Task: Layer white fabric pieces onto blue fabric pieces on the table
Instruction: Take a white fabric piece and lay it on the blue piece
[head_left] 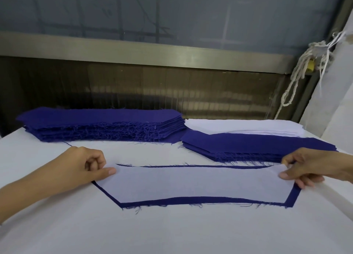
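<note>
A long white fabric piece (193,183) lies flat on a blue fabric piece (191,200) near the middle of the table; blue shows as a rim along the front edge, both slanted ends and a thin strip at the back. My left hand (80,167) pinches the white piece's left end between thumb and curled fingers. My right hand (309,167) pinches its right end the same way.
A thick stack of blue pieces (99,123) sits at the back left. A lower blue stack (257,146) lies at the back right, with a white stack (238,127) behind it. The white table (172,232) spreads in front. A rope (294,81) hangs at the right.
</note>
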Demonstrator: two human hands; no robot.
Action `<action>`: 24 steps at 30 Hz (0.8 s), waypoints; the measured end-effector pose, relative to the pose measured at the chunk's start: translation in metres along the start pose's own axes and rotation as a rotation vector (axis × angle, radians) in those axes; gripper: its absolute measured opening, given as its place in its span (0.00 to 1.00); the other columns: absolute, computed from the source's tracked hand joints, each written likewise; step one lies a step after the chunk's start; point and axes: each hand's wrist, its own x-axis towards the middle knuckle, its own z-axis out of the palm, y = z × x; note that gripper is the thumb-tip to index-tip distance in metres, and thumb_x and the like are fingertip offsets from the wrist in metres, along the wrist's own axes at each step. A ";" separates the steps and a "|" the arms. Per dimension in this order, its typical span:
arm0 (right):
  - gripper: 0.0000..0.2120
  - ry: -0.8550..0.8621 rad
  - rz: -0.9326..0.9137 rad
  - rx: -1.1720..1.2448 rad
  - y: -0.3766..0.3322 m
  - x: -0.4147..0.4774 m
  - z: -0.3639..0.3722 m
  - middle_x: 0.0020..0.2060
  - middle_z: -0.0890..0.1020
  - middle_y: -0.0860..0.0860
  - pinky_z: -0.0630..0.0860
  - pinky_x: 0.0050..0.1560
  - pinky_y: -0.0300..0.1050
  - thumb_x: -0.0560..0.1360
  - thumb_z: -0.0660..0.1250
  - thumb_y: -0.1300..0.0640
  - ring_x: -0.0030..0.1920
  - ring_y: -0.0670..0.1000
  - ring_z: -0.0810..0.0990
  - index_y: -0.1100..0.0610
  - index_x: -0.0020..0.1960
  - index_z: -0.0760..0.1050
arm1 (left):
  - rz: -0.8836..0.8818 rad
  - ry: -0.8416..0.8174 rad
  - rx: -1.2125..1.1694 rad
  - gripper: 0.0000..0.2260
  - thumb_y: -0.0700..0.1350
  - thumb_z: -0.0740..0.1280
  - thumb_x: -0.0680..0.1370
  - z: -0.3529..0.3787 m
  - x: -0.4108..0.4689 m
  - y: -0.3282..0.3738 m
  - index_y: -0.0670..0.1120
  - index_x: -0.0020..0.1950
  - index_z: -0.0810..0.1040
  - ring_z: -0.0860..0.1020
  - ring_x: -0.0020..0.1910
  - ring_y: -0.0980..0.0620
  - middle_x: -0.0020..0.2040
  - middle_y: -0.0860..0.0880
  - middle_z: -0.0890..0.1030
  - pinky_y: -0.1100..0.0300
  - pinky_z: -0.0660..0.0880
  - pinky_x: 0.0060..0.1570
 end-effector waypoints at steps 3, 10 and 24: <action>0.16 0.014 0.031 0.031 -0.004 -0.007 0.000 0.33 0.81 0.61 0.60 0.23 0.35 0.68 0.79 0.50 0.24 0.46 0.70 0.58 0.38 0.76 | 0.022 0.029 0.008 0.18 0.70 0.69 0.62 0.000 0.002 -0.009 0.55 0.35 0.77 0.70 0.24 0.59 0.26 0.54 0.78 0.62 0.72 0.32; 0.12 0.058 0.065 0.010 -0.008 -0.015 0.000 0.31 0.80 0.56 0.60 0.24 0.34 0.73 0.76 0.54 0.24 0.44 0.68 0.54 0.32 0.79 | 0.053 0.115 0.064 0.22 0.72 0.70 0.59 0.002 0.008 -0.027 0.56 0.38 0.73 0.74 0.23 0.61 0.25 0.57 0.79 0.70 0.70 0.29; 0.16 0.451 0.075 0.246 -0.009 -0.010 -0.030 0.25 0.69 0.55 0.57 0.19 0.36 0.78 0.69 0.53 0.22 0.48 0.61 0.65 0.38 0.76 | 0.184 0.257 0.024 0.07 0.60 0.67 0.71 0.006 0.036 0.017 0.62 0.46 0.74 0.77 0.37 0.60 0.39 0.62 0.80 0.71 0.70 0.33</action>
